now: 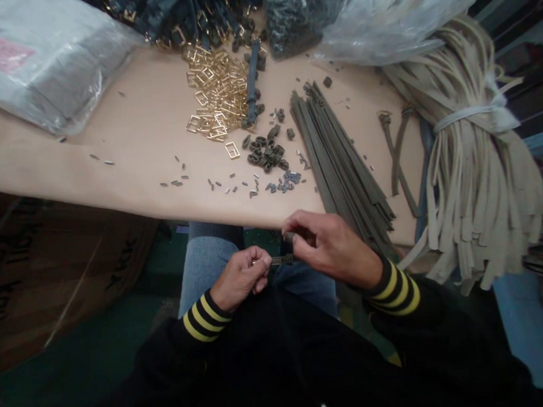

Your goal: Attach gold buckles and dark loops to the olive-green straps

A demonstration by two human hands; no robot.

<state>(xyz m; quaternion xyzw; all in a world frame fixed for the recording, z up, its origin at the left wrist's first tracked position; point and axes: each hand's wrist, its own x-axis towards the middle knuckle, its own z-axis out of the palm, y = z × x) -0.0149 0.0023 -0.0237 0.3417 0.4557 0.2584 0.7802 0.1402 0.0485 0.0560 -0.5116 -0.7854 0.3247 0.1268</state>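
My left hand [243, 273] is closed over my lap, thumb and fingers pinching one end of a narrow dark strap piece [282, 260]. The strap's other end reaches toward my right hand [332, 244]. Thumb and forefinger of that hand are bent together around a small dark olive strap end [289, 235], close to the table's front edge. Whether both bits belong to one strap I cannot tell; the fingers hide the join. On the table in front lie a cluster of dark olive strap loops [266, 153] and a heap of gold buckles [217, 92].
Small metal clips [286, 181] are scattered along the front of the table [122, 139]. Dark olive straps [343, 161] lie in a bundle at the right, beside a tied beige strap bundle [463, 153]. A plastic-wrapped packet [48, 64] is at the left; a cardboard box [71, 267] stands below.
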